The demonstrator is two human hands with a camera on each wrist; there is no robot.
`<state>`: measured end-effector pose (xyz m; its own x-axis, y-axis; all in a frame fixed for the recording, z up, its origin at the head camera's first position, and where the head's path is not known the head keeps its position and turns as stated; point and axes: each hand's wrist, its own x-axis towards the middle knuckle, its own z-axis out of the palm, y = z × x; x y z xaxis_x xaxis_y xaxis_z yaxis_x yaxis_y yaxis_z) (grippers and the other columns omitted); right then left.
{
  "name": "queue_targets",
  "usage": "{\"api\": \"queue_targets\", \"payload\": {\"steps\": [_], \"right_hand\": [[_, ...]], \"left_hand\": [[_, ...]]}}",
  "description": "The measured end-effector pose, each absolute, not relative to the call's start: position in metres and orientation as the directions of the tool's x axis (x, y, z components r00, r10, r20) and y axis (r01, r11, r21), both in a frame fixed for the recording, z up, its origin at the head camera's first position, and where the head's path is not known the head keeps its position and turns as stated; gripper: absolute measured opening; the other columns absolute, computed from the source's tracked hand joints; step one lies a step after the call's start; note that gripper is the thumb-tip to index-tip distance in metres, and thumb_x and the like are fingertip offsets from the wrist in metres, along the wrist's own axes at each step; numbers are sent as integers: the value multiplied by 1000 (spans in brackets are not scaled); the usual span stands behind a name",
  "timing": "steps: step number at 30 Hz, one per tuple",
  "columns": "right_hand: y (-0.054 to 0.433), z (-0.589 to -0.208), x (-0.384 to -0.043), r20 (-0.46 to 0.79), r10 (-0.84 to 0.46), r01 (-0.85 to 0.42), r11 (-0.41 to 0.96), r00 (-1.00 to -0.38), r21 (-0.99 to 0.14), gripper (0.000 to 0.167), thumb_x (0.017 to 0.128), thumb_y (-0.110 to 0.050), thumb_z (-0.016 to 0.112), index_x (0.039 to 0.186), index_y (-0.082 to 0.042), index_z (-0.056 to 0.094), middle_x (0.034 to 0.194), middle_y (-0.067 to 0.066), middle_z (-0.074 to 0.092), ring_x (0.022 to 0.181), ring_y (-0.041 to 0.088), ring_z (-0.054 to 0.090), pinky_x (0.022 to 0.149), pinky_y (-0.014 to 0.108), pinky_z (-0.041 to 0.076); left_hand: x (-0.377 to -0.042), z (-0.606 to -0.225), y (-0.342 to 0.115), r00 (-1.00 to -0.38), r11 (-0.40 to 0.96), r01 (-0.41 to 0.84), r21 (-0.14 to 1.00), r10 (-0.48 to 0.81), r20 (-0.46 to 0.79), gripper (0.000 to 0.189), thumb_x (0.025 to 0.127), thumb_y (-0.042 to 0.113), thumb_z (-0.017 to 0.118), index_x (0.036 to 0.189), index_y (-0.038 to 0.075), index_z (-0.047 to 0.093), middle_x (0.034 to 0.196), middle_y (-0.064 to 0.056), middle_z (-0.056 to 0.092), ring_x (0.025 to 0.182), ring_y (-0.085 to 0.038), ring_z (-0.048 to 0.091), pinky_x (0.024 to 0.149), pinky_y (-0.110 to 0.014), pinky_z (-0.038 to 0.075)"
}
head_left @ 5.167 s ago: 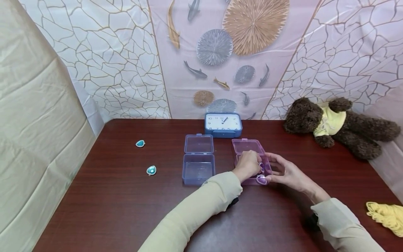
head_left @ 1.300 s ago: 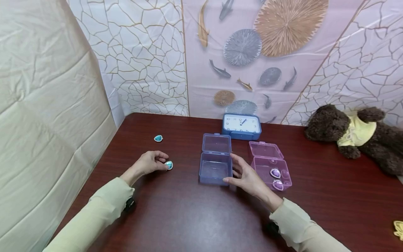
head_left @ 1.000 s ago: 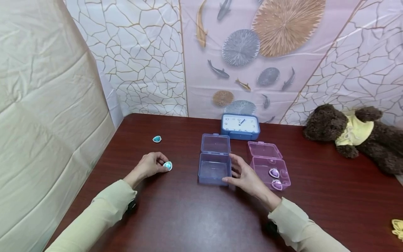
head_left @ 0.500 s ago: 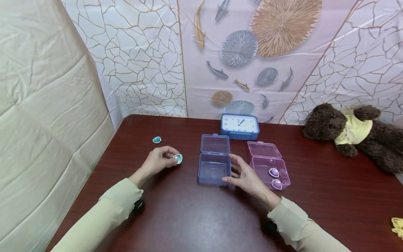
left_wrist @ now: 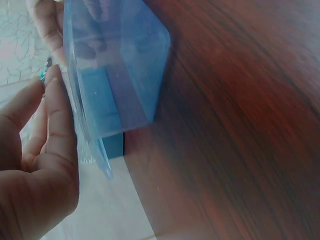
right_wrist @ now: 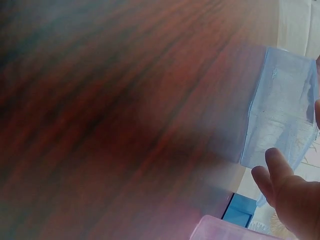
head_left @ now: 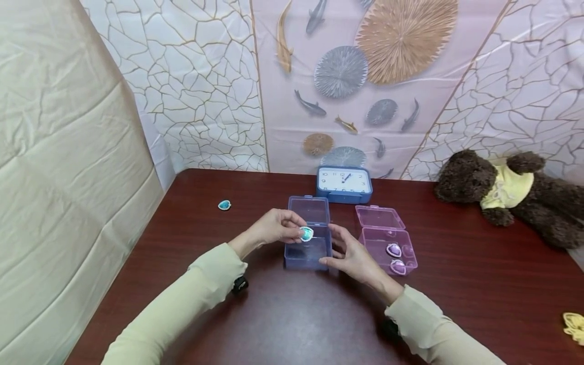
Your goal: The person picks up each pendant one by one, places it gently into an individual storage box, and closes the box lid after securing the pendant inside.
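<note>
My left hand [head_left: 274, 228] pinches a teal gem [head_left: 306, 233] with a white beaded rim between thumb and fingertips. It holds the gem over the blue see-through plastic box [head_left: 308, 263], whose hinged lid stands open at the back. In the left wrist view the gem [left_wrist: 44, 75] shows edge-on at the fingertips. At the right side of that box, my right hand [head_left: 351, 256] grips the wall, thumb at the front corner and fingers further back. The right wrist view shows fingertips [right_wrist: 274, 155] against the wall. Another teal gem [head_left: 224, 205] lies on the table at left.
A pink see-through box [head_left: 378, 243] with its lid open holds two purple gems [head_left: 394, 250]. Behind the boxes stands a blue clock [head_left: 344, 183]. A brown teddy bear [head_left: 470, 177] lies at back right. Yellow yarn [head_left: 574, 324] is at the right edge.
My left hand left the pink box, took the nearer teal gem off the table and carried it right, over the blue box. My right hand moved from the pink box to the blue one.
</note>
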<state>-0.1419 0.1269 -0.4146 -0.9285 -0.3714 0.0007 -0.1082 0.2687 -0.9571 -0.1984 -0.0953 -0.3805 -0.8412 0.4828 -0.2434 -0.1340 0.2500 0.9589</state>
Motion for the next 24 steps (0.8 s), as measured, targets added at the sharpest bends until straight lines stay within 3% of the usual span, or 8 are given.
{"api": "queue_targets", "payload": {"steps": [6,16,24], "right_hand": [[126,-415,-142,2,-383,-112,265,-924,-958,77,80,1,72,141,6,26,138,33,36,128,45,40,96,45,44],[129,-414,-142,-33,-380,-89,300,-924,-950,77,81,-3,72,142,3,25,140,31,35,130,43,38,96,43,44],[128,-416,-142,0,-389,-113,269,-921,-956,75,80,3,71,141,4,26,139,32,36,129,44,38,94,41,45]], "left_hand": [[-201,-380,-79,-802,383,-82,920,523,-289,20,82,-4,68,102,-7,66,87,-15,71,67,-10,65,70,-31,58],[-198,-382,-54,-758,537,-18,843,542,-362,10,80,-7,68,90,-5,68,79,-14,71,63,-10,64,64,-25,57],[-193,-386,-45,-778,638,77,766,519,-355,8,76,-4,72,82,1,70,74,-8,71,61,-9,65,57,-21,55]]}}
